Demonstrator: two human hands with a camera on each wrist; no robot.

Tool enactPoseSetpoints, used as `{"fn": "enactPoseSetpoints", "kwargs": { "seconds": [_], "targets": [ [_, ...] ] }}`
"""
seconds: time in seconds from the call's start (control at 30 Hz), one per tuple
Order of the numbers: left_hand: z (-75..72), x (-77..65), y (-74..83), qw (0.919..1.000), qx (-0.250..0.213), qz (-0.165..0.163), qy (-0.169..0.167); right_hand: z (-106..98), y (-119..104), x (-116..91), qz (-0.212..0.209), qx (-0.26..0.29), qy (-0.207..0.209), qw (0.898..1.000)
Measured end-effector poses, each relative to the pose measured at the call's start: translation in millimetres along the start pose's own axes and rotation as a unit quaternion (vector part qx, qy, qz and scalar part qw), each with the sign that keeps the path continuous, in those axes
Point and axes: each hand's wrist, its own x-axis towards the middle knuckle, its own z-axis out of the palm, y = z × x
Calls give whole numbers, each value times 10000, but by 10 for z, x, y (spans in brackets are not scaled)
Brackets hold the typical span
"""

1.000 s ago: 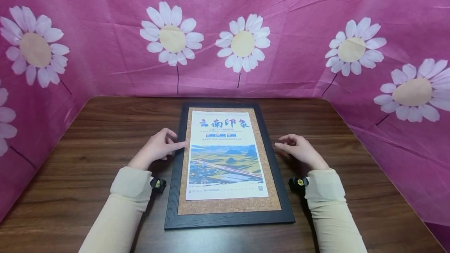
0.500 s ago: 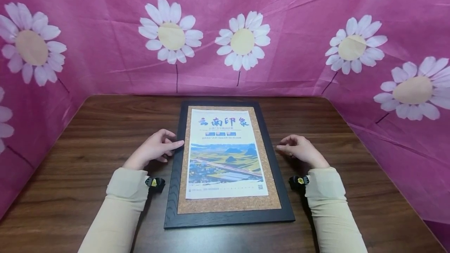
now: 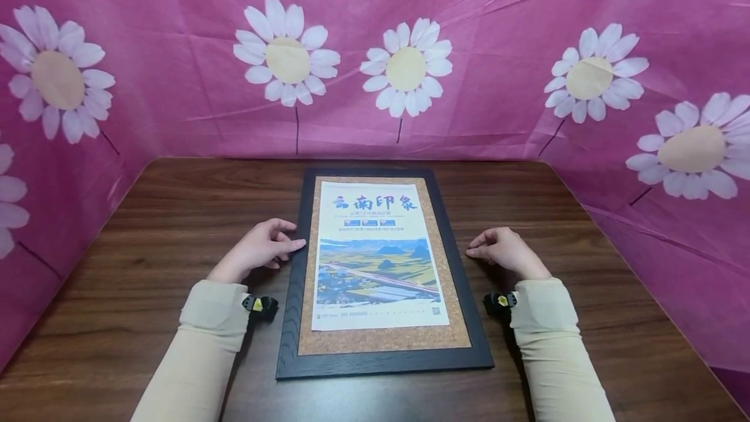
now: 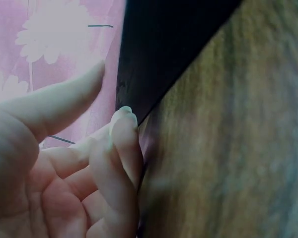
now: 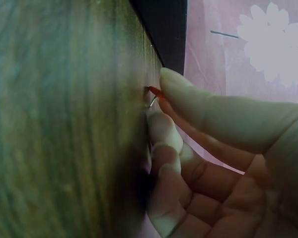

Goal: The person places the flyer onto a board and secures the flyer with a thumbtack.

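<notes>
A black-framed cork board [image 3: 383, 342] lies on the wooden table, and a printed landscape poster [image 3: 375, 279] rests flat on its cork. At the board's left side is my left hand [image 3: 258, 251], its thumb extended over the frame. In the left wrist view, that hand's loosely bent fingertips [image 4: 123, 119] are right at the frame's edge [image 4: 149, 54]. Just off the opposite side, my right hand [image 3: 508, 253] has thumb and fingers together. The right wrist view shows it pinching a small red pushpin [image 5: 157, 92], mostly hidden by the fingers.
The brown table [image 3: 152, 266] extends to both sides of the board. A pink cloth with large daisies [image 3: 287, 60] hangs behind and beside it. Black straps with small devices [image 3: 262, 306] are worn at both wrists.
My left thumb has drawn back from the poster's edge onto the frame. The right hand has shifted slightly away from the board. Board and poster stay in place.
</notes>
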Motion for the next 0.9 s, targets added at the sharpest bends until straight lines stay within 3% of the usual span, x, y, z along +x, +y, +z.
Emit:
{"fn": "enactPoseSetpoints", "kwargs": {
  "seconds": [0.27,0.43,0.67,0.9],
  "targets": [
    [-4,5,-8,9996,152,236,-24,0,10,-4,-77,-67,-39,9999],
    [5,-7,-7,9998,88,158,-25,-2,17,6,-136,34,9,9999],
    [11,-12,-4,9999,27,132,-21,-26,-67,-2,-126,819,290,9961],
    [15,-7,-7,9998,101,191,22,6,-210,65,-212,988,511,9936]
  ]
}}
